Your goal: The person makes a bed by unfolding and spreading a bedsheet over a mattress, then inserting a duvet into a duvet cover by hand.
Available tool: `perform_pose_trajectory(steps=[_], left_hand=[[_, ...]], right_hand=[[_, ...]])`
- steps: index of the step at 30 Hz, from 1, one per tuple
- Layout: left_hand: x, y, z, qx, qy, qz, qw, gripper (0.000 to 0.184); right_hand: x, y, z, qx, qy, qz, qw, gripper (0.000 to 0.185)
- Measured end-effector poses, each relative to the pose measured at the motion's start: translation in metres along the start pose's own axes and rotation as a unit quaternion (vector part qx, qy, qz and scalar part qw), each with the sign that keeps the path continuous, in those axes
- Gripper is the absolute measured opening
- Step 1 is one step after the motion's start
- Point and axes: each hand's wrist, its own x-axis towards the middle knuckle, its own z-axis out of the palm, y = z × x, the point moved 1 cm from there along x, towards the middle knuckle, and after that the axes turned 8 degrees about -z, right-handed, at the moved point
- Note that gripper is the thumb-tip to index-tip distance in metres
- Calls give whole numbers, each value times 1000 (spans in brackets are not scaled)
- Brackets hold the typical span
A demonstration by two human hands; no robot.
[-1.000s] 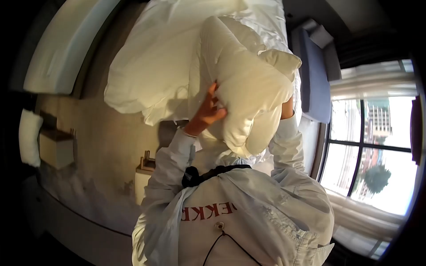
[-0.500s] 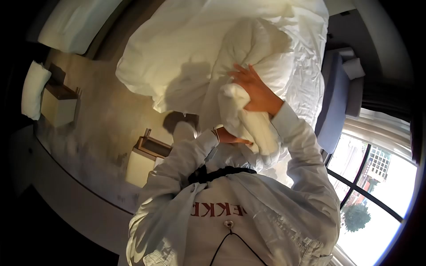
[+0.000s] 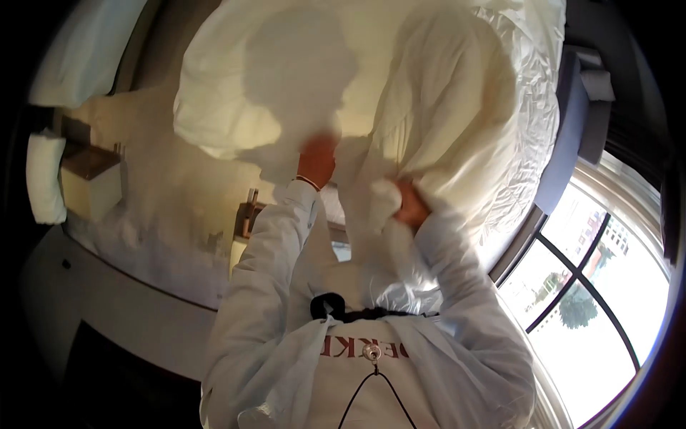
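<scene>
A white duvet (image 3: 443, 107) lies puffed and creased over the bed in front of me. My right hand (image 3: 411, 206) is closed on a bunched fold of it, close to my body. Farther left, my left hand (image 3: 318, 159) reaches to the duvet's near edge. Its fingers are smeared by motion, so I cannot see whether they grip the cloth. A thin band circles that wrist. Wrinkled white sheet (image 3: 536, 93) shows along the right side of the bed.
A blue-grey sofa (image 3: 564, 136) stands right of the bed by a large window (image 3: 579, 286). To the left are a small table (image 3: 91, 179) with a white pillow (image 3: 46, 179) beside it, and another white-covered bed (image 3: 86, 50). Near my left forearm is a partly hidden wooden-edged piece (image 3: 246, 218).
My left hand has moved up and left from under the bunched fold to the duvet's near edge. My right hand has come down toward my body, and the duvet fold has spread out.
</scene>
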Motion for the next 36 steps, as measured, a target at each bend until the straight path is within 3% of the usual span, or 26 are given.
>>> perform_pose_trajectory(steps=[5,8,9,10,11,15,18,20,22,24,25,26,28,29,31,32,33,36], left_hand=[[38,-16,6,40,-29,108,993,47],[55,-31,27,17,-41,97,994,45],[60,-30,29,17,-48,99,994,45],[63,-25,27,34,25,128,991,46],[65,-21,23,51,100,157,981,46],[62,-15,10,33,62,125,990,46],[62,-16,13,83,10,84,993,44],[58,-11,-1,17,31,102,994,36],[64,-20,13,-18,45,129,990,29],[66,-22,16,-53,59,155,985,23],[67,-15,5,5,76,153,985,18],[67,-13,-1,64,93,151,982,14],[67,-21,15,27,134,144,980,10],[68,-24,16,46,125,137,982,9],[69,-31,18,66,116,130,982,9],[70,-35,21,40,127,113,985,8],[71,-39,22,14,138,96,986,7],[68,-35,22,-8,217,165,962,8]], right_hand=[[-47,-36,63,-33,-98,29,994,68],[-57,-45,77,-26,-160,47,986,69],[-50,-47,66,30,-20,-5,999,68],[-43,-47,54,84,122,-56,987,67],[-33,-42,44,37,131,-40,990,67],[38,-72,10,114,37,-4,993,71],[79,-68,30,60,100,22,993,66],[99,-50,52,-29,152,67,986,69],[107,-29,70,0,194,66,979,70],[105,-58,49,-145,266,20,953,68],[92,-79,33,-166,276,-61,945,63],[88,-65,30,-34,335,-57,940,58],[58,-111,-15,-65,356,51,931,50],[45,-107,-29,-133,386,33,912,48],[0,-97,-65,-201,414,98,883,56],[-17,-86,-81,-254,432,84,861,62],[-34,-80,-92,-330,463,92,817,61],[-77,-67,-111,-305,535,118,779,57]])
